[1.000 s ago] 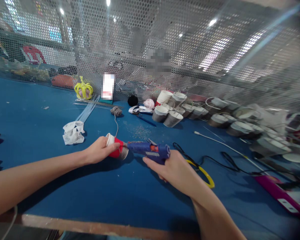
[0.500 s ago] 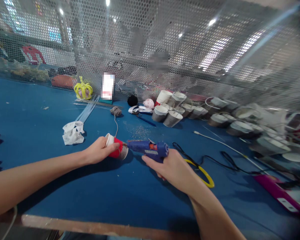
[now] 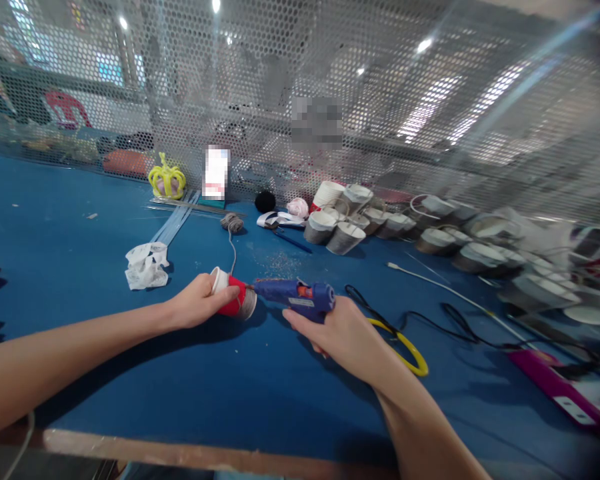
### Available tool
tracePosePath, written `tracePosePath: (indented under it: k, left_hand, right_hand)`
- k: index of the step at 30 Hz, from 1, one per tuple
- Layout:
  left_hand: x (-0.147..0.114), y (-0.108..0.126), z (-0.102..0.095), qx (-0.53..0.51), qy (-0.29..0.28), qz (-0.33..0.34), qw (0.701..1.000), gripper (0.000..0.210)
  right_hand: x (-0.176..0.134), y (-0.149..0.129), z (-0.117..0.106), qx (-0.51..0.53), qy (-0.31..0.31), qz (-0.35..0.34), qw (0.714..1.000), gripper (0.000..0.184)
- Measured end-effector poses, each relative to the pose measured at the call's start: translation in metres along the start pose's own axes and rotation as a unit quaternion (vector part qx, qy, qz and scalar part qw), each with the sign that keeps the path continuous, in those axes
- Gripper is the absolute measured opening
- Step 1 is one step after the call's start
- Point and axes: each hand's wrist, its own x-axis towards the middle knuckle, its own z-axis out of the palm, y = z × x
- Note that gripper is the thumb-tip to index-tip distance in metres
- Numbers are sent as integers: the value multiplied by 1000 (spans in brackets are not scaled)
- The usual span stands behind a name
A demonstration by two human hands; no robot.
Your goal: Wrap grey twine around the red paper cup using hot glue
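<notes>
My left hand (image 3: 203,300) is closed round a red and white paper cup (image 3: 236,301) that lies tilted on its side, thumb along its wall. Grey yarn is wound round the cup's far end, and a strand of it runs back to a small grey yarn ball (image 3: 232,223). In my right hand (image 3: 347,337) is a blue hot glue gun (image 3: 295,295), gripped by its handle. Its nozzle points left at the cup's wall, close to the edge of the wound yarn. Whether the tip touches the cup, I cannot tell.
Several yarn-wrapped cups (image 3: 347,238) stand at the back right before a perforated metal screen (image 3: 260,87). A black cord and yellow ring (image 3: 420,363) lie right, near a purple power strip (image 3: 555,387). Crumpled white paper (image 3: 147,265) and clear sticks (image 3: 177,220) lie left.
The glue gun and my right hand have shifted very slightly left. My left hand and the cup have stayed in place.
</notes>
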Motion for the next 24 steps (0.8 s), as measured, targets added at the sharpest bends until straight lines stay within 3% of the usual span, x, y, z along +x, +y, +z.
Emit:
tracePosePath:
  k: [24]
  left_hand:
    - [-1, -3, 3, 15, -1, 16, 1000, 31]
  right_hand:
    - [10, 6, 3, 3, -6, 0, 1000, 35]
